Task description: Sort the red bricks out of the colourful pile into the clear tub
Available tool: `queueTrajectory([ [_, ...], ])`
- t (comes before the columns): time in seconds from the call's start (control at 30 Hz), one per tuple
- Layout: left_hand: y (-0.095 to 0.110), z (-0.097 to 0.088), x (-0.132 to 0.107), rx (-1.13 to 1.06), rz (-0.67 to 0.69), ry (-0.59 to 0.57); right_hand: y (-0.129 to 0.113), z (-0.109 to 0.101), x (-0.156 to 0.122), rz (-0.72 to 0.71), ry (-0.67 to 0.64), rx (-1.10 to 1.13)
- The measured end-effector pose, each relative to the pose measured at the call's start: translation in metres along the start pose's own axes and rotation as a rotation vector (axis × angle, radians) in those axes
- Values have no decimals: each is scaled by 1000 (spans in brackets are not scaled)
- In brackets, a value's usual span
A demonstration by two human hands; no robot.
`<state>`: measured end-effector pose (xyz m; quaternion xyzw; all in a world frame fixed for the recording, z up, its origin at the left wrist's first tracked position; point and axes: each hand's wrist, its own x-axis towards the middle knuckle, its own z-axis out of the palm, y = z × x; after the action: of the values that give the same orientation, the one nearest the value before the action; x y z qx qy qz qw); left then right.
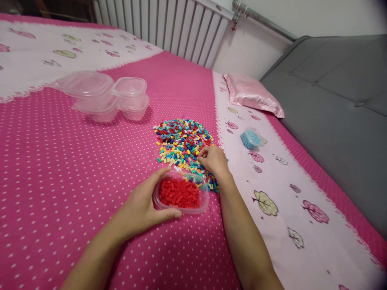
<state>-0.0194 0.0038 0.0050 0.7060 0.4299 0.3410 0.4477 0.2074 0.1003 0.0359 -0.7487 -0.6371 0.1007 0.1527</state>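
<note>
My left hand point(148, 201) grips the left side of a clear plastic container point(204, 203), thumb along its near edge. Inside it lies a heap of small red building bricks point(179, 193). Just beyond spreads a pile of mixed-colour bricks point(181, 141), with red, yellow, blue, green and white pieces. Over the right side of that pile is my right hand point(214, 161), fingers bent and pinched together at the bricks. Whatever sits between those fingertips is too small to make out.
Stacked clear containers point(96, 90) stand at the left on the pink dotted bedspread point(60, 161). A tub of light blue bricks point(250, 139) rests to the right. Farther back are a pink pillow point(252, 94), a grey headboard point(332, 88) and a white radiator point(169, 28).
</note>
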Motion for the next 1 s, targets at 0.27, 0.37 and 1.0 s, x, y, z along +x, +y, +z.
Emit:
queueTrajectory([
  [0.27, -1, 0, 1, 9, -11, 9, 9, -5, 7, 12, 49, 711],
  [0.37, -1, 0, 0, -7, -16, 3, 8, -7, 9, 62, -50, 1175],
  [1.0, 0, 0, 1, -19, -17, -2, 6, 7, 9, -56, -27, 573],
])
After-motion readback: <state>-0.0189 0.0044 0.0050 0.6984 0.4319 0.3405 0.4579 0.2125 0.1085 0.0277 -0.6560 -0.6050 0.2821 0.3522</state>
